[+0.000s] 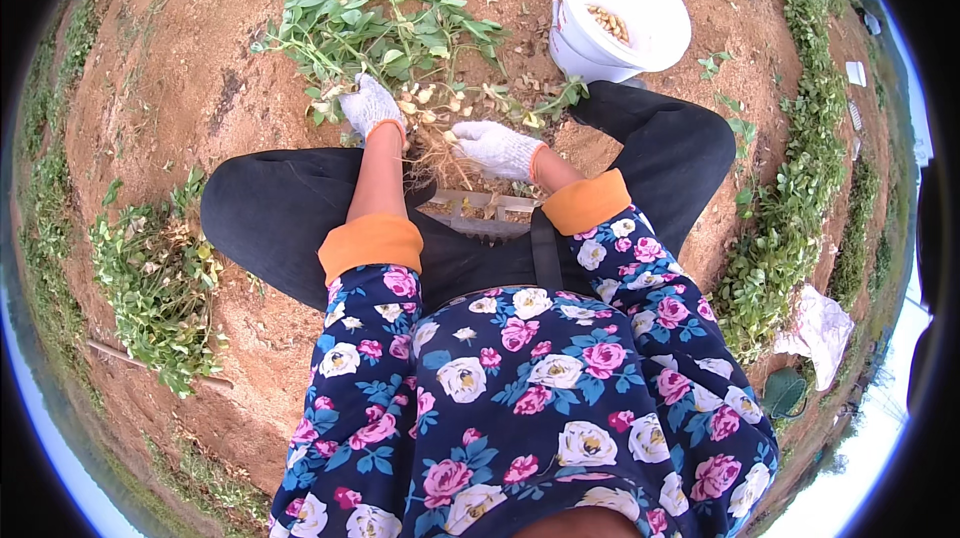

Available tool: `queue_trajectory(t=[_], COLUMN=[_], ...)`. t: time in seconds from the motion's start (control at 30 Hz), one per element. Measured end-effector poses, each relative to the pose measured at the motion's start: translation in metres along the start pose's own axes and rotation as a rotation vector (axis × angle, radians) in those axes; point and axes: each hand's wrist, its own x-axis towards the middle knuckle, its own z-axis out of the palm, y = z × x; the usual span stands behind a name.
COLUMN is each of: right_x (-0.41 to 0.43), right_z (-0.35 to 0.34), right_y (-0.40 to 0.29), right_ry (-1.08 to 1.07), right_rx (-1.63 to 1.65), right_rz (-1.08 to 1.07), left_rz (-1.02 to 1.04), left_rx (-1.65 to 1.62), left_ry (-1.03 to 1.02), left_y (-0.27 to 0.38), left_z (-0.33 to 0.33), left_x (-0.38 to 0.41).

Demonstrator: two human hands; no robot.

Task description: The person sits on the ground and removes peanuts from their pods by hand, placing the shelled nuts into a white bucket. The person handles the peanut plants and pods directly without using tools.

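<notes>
My left hand (369, 107), in a white knitted glove, is closed around the stems at the lower left of a leafy peanut plant (397, 20). My right hand (495, 149), gloved the same way, has a pale peanut pod (450, 137) at its fingertips, beside the plant's thin roots (435, 157). Several pale pods (424, 96) lie or hang among the stems between and above my hands. A white bucket (559, 61) stands beyond my right knee, tilted in view, with some pods (609, 24) at its bottom.
A grey plastic crate or seat (480, 217) shows between my legs. Pulled plants (161, 283) are heaped at the left, near a wooden stick (116, 352). A row of green plants (799, 185) runs along the right, with a whitish plastic bag (817, 335) and a green container (783, 391) nearby.
</notes>
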Motion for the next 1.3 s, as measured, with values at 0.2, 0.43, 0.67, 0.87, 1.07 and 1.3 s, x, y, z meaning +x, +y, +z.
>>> queue_trajectory(t=[0.2,0.43,0.67,0.87,1.07,1.3], right_x=[-0.05,-0.096,-0.088,-0.078,-0.087,-0.111], right_z=[-0.038,-0.112,-0.115,-0.106,-0.116,-0.134], right_y=[-0.04,-0.074,-0.065,-0.067,-0.078,-0.136], right_ry=[-0.11,-0.005,-0.025,-0.052,-0.021,0.129], right_rx=[0.356,0.535,0.765,0.953,0.923,0.381], right_rz=[0.166,0.118,0.032,0.045,0.012,-0.214], left_rz=[-0.187,-0.119,0.623,0.263,0.27,0.336], left_rx=[0.131,0.106,1.134,-0.079,-0.015,0.097], left_ry=[0.111,-0.057,-0.529,-1.458,-1.411,-1.435], left_y=[0.0,-0.014,0.07,0.112,0.116,0.206], left_z=[-0.004,0.003,-0.021,-0.031,-0.024,-0.039], left_x=[0.02,0.027,-0.028,-0.076,-0.098,-0.126])
